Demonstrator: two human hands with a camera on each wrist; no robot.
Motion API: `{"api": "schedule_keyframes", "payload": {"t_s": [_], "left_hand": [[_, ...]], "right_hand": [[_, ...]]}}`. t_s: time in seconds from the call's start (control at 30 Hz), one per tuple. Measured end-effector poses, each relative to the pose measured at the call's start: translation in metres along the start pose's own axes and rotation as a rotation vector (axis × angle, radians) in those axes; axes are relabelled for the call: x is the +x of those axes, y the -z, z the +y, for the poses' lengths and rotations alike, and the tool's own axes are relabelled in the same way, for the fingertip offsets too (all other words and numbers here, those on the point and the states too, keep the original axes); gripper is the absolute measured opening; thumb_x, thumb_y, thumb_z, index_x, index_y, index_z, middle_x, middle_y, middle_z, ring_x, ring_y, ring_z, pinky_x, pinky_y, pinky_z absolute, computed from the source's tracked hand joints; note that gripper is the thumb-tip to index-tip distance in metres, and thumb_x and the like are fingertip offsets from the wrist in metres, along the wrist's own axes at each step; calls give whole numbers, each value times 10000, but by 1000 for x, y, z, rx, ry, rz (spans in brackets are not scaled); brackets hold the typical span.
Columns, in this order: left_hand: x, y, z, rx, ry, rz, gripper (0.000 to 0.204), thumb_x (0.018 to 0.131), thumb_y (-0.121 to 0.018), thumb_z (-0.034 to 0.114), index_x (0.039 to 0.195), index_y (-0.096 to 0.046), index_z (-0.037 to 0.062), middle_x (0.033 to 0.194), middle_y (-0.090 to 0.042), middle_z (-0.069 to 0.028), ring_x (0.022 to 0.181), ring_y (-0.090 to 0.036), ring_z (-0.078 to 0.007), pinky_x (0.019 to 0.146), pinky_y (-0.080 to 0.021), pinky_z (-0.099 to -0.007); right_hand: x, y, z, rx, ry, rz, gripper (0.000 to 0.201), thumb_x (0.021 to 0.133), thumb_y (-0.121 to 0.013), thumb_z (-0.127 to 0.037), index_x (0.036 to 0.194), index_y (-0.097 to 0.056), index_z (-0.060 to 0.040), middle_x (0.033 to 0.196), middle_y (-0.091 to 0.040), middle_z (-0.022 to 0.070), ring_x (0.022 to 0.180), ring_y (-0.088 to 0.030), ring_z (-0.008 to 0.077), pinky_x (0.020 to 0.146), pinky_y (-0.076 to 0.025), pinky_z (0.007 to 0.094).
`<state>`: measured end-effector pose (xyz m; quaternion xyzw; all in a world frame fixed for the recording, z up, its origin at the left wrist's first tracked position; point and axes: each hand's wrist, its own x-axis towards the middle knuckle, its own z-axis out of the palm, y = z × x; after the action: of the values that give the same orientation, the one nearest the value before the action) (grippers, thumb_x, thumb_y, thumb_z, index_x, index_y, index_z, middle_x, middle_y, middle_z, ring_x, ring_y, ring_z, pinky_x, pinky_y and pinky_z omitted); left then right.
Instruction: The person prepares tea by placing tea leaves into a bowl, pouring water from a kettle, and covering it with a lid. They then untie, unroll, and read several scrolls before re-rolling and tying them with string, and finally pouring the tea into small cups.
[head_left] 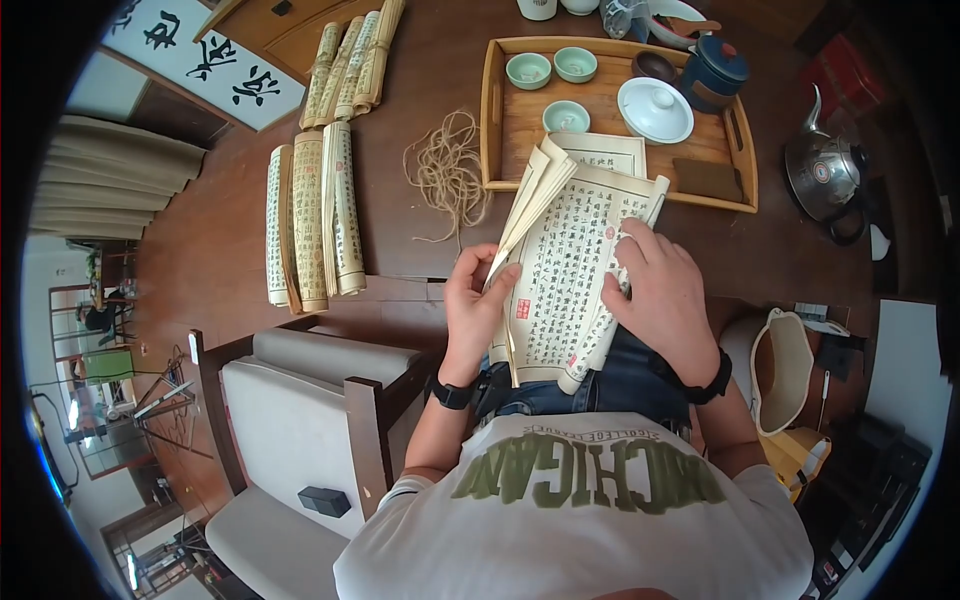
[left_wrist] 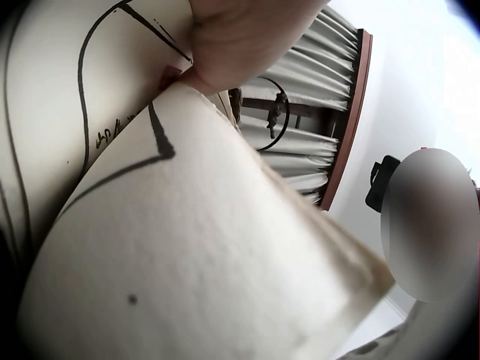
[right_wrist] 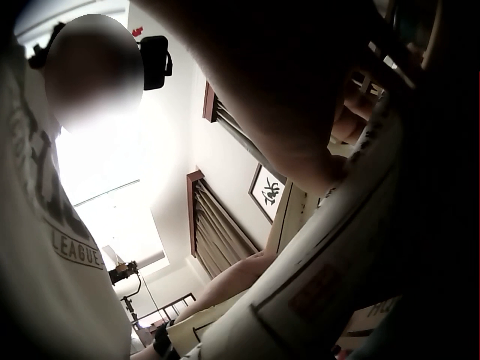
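Over the lap and the table's front edge lie several long calligraphy sheets (head_left: 560, 270), covered in black characters with red seals. Their right side curls into a roll (head_left: 600, 345); the upper left corners fold back in a loose fan. My left hand (head_left: 475, 300) pinches the left edges of the sheets, thumb on top. In the left wrist view, a sheet's blank back (left_wrist: 187, 240) bulges close to the camera. My right hand (head_left: 660, 285) lies across the rolled side and grips it with bent fingers. The right wrist view shows fingertips against the roll (right_wrist: 300, 270).
Rolled calligraphy scrolls (head_left: 312, 220) lie at the table's left, with more behind. Tangled twine (head_left: 450, 170) sits beside a wooden tray (head_left: 490, 110) bearing pale green cups (head_left: 566, 117) and a lidded white bowl (head_left: 655, 110). A metal kettle (head_left: 825, 170) stands at right, a grey chair (head_left: 290, 420) at left.
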<state>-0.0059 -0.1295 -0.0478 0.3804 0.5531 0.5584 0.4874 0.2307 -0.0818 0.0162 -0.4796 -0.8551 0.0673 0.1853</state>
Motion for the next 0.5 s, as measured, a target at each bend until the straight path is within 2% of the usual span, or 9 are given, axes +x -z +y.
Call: {"api": "schedule_keyframes", "payload": {"t_s": [0.07,0.17,0.27,0.37,0.5], "left_hand": [[2,-2,-1,11,-18,-6,245,950,-717,-23,1169,-609,-9,1100,-705,-72,1023,-638,-113,900,-511,-260],[2,-2,0,43,0,-8,244,951,-714,-24,1170,-608,-11,1109,-703,-77,1022,-639,-115,899,-514,-260],[2,1,-3,42,6,3,249,950,-713,-26,1175,-608,-11,1127,-700,-79,1024,-641,-114,902,-518,-259],[3,0,-2,28,-22,2,237,971,-691,-26,1189,-598,-21,1101,-707,-81,1004,-658,-101,873,-527,-237],[4,0,4,47,-1,-21,259,990,-678,5,1233,-595,-27,1118,-710,-84,1006,-659,-108,881,-525,-246]], "right_hand": [[1,0,-1,22,25,80,240,761,-714,-167,979,-687,-72,1056,-616,55,847,-614,217,755,-505,367],[-1,5,-4,-27,20,14,183,764,-716,-164,917,-660,-82,955,-596,37,821,-604,216,693,-513,353],[-10,7,6,-73,114,-41,141,767,-715,-155,867,-642,-87,905,-576,30,811,-601,209,638,-517,344],[-13,9,6,4,156,-38,137,759,-721,-143,841,-633,-77,904,-571,48,814,-607,222,638,-527,354],[-12,14,-2,189,101,61,157,748,-721,-90,833,-594,-52,905,-555,71,810,-616,249,656,-532,378]]}}
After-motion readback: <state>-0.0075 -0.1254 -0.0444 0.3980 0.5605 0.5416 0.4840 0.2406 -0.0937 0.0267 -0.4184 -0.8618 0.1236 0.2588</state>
